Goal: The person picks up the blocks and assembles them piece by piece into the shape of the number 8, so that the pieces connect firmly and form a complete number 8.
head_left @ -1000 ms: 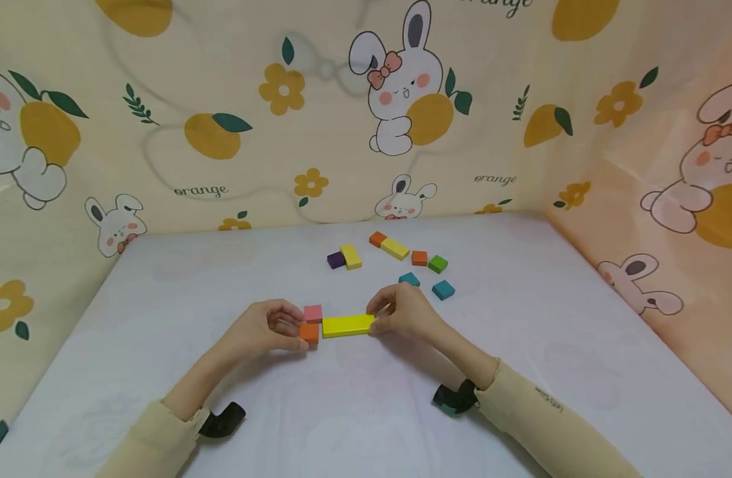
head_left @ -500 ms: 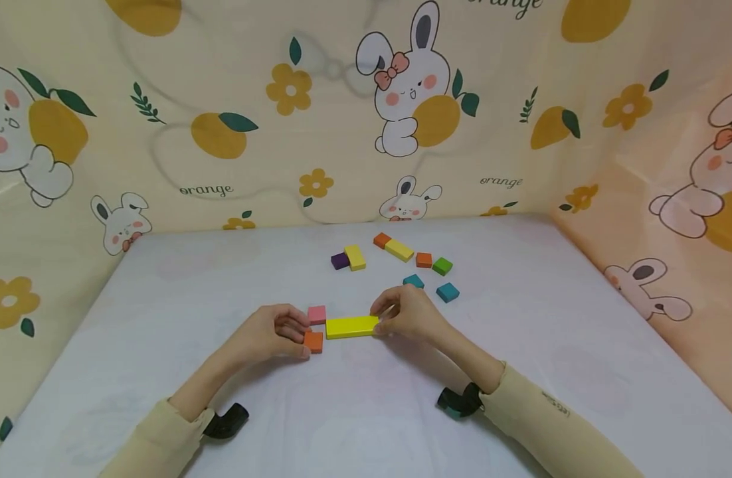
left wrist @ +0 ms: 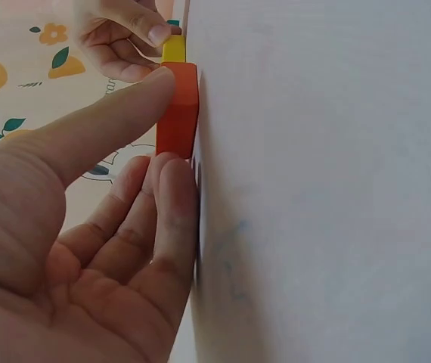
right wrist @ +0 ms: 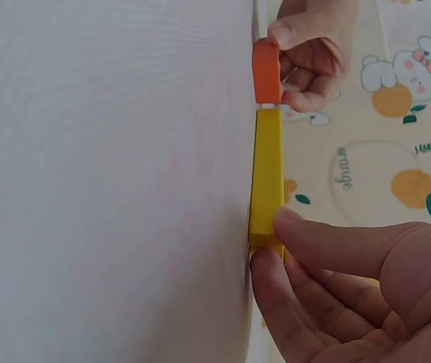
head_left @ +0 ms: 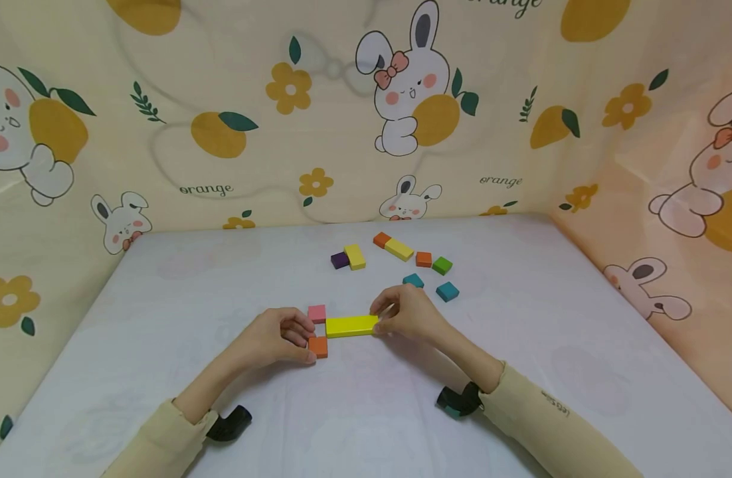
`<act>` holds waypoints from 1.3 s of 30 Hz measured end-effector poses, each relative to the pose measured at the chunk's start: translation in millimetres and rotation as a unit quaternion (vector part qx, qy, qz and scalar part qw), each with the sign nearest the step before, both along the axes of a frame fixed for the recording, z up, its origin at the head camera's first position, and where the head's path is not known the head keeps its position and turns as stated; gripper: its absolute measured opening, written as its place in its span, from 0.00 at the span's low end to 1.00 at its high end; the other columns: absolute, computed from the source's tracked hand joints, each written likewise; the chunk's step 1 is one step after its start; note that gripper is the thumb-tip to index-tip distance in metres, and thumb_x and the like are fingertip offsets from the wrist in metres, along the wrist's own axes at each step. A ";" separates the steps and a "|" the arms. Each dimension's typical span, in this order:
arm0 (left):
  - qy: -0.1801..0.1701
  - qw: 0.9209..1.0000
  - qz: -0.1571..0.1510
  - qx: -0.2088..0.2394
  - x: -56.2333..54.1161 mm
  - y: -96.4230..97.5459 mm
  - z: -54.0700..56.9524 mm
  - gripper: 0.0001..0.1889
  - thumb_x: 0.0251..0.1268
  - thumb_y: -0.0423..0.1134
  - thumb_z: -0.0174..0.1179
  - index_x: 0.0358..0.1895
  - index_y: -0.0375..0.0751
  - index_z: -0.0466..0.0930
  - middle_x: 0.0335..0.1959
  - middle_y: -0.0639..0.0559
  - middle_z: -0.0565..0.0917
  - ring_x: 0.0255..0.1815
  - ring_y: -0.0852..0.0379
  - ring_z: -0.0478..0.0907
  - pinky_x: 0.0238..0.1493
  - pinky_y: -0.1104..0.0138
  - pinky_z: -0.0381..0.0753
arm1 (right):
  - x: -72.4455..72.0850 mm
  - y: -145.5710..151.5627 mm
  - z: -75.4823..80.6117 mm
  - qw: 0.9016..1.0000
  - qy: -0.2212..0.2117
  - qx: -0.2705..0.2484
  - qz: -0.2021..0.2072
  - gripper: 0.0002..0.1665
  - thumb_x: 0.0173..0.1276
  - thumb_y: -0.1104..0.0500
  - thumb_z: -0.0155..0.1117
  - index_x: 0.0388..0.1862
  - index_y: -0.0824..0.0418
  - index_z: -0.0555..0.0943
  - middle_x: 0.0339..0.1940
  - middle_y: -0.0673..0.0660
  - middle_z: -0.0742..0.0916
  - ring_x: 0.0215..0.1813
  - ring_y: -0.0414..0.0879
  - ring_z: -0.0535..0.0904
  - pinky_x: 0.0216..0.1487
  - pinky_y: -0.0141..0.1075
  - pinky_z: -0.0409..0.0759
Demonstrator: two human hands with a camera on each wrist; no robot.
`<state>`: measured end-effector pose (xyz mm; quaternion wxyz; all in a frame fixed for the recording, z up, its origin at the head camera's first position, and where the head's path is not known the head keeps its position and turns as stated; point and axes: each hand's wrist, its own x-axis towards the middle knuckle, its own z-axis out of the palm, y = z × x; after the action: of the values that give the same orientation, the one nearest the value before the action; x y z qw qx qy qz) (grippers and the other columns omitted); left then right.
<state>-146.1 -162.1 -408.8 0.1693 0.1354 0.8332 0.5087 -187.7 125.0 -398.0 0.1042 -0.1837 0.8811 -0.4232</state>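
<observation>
My left hand [head_left: 277, 338] pinches an orange block [head_left: 319, 347] between thumb and fingers. That block lies near the left end of a long yellow block [head_left: 352, 326], at its near corner. A pink block [head_left: 317, 314] sits by the far left corner of the yellow one, just past my left fingertips. With thumb and fingers my right hand [head_left: 409, 315] holds the yellow block's right end. In the left wrist view the thumb presses on the orange block [left wrist: 178, 110]. The right wrist view shows the yellow block [right wrist: 267, 174] flat along the tabletop.
Farther back on the white tabletop [head_left: 234, 265] lie a purple block [head_left: 340, 260], a short yellow block [head_left: 355, 257], an orange-and-yellow pair [head_left: 398, 249], another orange block [head_left: 424, 259], a green block [head_left: 442, 265] and two blue blocks [head_left: 447, 291]. A printed cloth [head_left: 252, 119] stands behind.
My left hand has drawn the orange block toward me and slightly right, away from the pink block, to the yellow block's near corner. The right hand keeps its hold; the head view shifted slightly.
</observation>
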 end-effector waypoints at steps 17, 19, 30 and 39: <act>-0.001 1.000 0.013 -0.012 -2.3 1.6 -3.7 0.22 0.48 0.38 0.78 0.45 0.37 0.79 0.37 0.48 0.83 0.37 0.53 0.80 0.45 0.63 0.79 | 1.9 -1.0 1.2 1.000 -0.006 -0.008 -0.003 0.15 0.52 0.67 0.79 0.39 0.62 0.86 0.34 0.54 0.86 0.31 0.46 0.80 0.33 0.36 0.81; -0.001 1.000 0.013 -0.013 -2.4 1.3 -4.3 0.23 0.48 0.38 0.78 0.46 0.37 0.79 0.37 0.48 0.83 0.37 0.53 0.80 0.45 0.63 0.79 | 1.1 -1.1 0.4 1.000 -0.007 -0.008 -0.003 0.15 0.53 0.67 0.79 0.39 0.62 0.86 0.34 0.54 0.86 0.31 0.46 0.80 0.33 0.35 0.81; -0.005 1.000 0.011 -0.011 -2.6 1.6 -4.7 0.23 0.48 0.38 0.78 0.46 0.37 0.79 0.38 0.48 0.82 0.37 0.52 0.80 0.45 0.62 0.79 | 2.2 -1.4 2.1 1.000 -0.016 -0.003 -0.004 0.15 0.53 0.67 0.79 0.39 0.62 0.85 0.36 0.54 0.86 0.32 0.48 0.80 0.33 0.35 0.81; -0.008 1.000 0.014 -0.020 -2.7 2.8 -4.7 0.23 0.48 0.38 0.78 0.47 0.37 0.79 0.37 0.49 0.83 0.37 0.53 0.79 0.44 0.63 0.79 | 1.8 -2.0 1.4 1.000 -0.023 -0.002 -0.006 0.16 0.53 0.67 0.79 0.40 0.61 0.85 0.36 0.54 0.86 0.32 0.48 0.80 0.33 0.35 0.81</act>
<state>-148.8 -159.3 -413.5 0.1711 0.1165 0.8435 0.4956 -185.9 123.0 -396.6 0.1218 -0.1691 0.8786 -0.4297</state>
